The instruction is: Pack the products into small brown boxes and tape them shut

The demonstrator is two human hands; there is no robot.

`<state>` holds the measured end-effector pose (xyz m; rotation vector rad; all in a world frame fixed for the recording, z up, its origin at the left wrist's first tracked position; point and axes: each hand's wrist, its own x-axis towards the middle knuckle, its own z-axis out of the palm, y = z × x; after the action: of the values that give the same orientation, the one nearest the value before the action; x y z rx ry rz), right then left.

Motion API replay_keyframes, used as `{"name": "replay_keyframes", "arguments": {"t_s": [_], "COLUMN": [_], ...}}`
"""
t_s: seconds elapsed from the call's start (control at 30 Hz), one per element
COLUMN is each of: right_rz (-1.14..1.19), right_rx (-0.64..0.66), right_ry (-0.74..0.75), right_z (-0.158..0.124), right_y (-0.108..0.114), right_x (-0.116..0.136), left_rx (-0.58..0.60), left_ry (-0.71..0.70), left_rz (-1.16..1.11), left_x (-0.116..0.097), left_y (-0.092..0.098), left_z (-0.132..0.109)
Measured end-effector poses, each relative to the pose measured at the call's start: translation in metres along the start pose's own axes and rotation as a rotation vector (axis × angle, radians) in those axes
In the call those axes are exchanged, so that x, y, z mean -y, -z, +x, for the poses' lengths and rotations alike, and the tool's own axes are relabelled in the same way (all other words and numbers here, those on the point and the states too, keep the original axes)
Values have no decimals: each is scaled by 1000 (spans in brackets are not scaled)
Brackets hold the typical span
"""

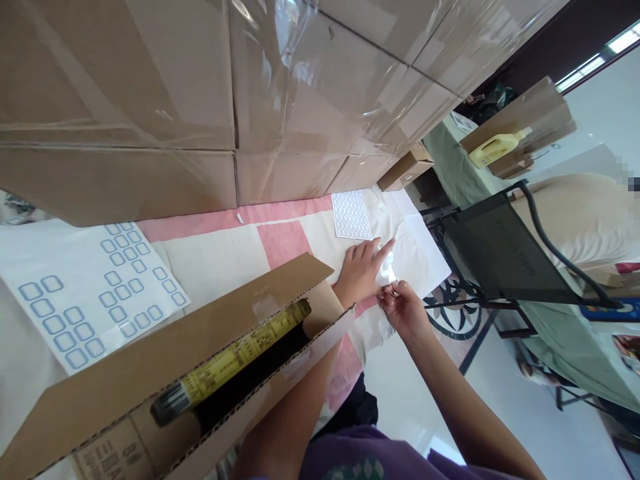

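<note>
My left hand (361,272) lies palm down on the pink and white tablecloth (285,243), its fingers spread. Beside its fingertips is a piece of shiny clear plastic (389,265). My right hand (405,308) has thumb and fingers pinched together at the near end of this plastic, close to the left thumb. Its exact shape is hard to make out because of glare. A sheet of small blue-bordered labels (351,215) lies just beyond my left hand. An open cardboard box (280,283) stands over my left forearm, with a yellow-labelled dark tube or bottle (240,353) inside.
Large taped cartons (310,100) form a wall along the far side. A partly used label sheet (95,287) lies at left, and a small box (406,167) sits at the table's end. To the right are a folding chair (505,250), a person's back, and a yellow jug (495,150).
</note>
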<state>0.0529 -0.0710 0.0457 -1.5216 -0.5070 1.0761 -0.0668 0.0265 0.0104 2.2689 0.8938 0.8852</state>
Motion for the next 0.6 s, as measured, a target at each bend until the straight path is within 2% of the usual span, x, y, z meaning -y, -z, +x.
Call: {"name": "replay_keyframes", "arguments": {"t_s": [0.3, 0.6], "right_rz": [6, 50], "right_rx": [27, 86], "right_ry": [74, -89], "right_z": [-2, 3], "right_y": [3, 13], "right_x": [-10, -6], "left_rx": [-11, -1], "left_ry": [-6, 0], "left_rz": [-14, -23], "left_x": [1, 0], "left_y": [-2, -1], "left_z": [0, 1]}}
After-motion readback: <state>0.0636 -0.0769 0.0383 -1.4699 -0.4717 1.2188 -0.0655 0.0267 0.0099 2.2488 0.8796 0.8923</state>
